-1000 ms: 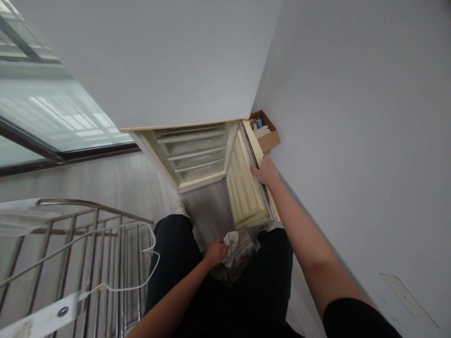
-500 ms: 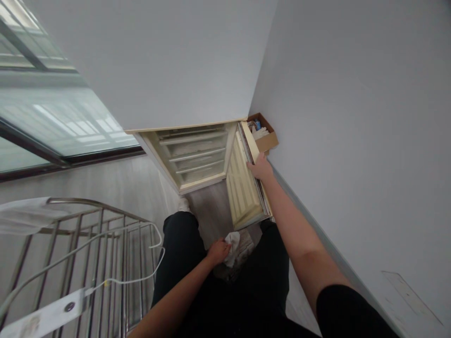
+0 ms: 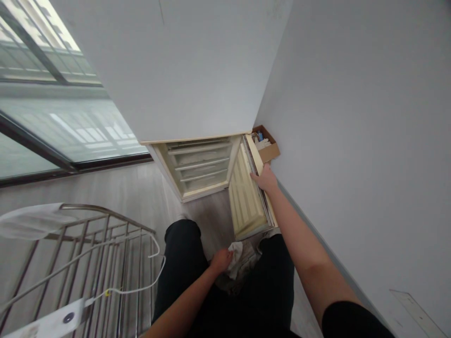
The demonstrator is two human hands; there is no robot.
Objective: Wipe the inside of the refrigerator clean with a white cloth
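I am watching the right hand (image 3: 265, 180) gripping the edge of the freezer door (image 3: 245, 199), fingers curled, as it is standing open beside the freezer compartment (image 3: 206, 191). The left hand (image 3: 221, 261) is pinching a white cloth (image 3: 235, 254), fingers nearly closed.

Probably a home (wood-look floor (image 3: 139, 185) underfoot), with a fridge (image 3: 202, 165) and large glass panes (image 3: 84, 131).

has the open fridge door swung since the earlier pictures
No: against the fridge cabinet, the fridge door stands open at about the same angle, with the right hand gripping its edge.
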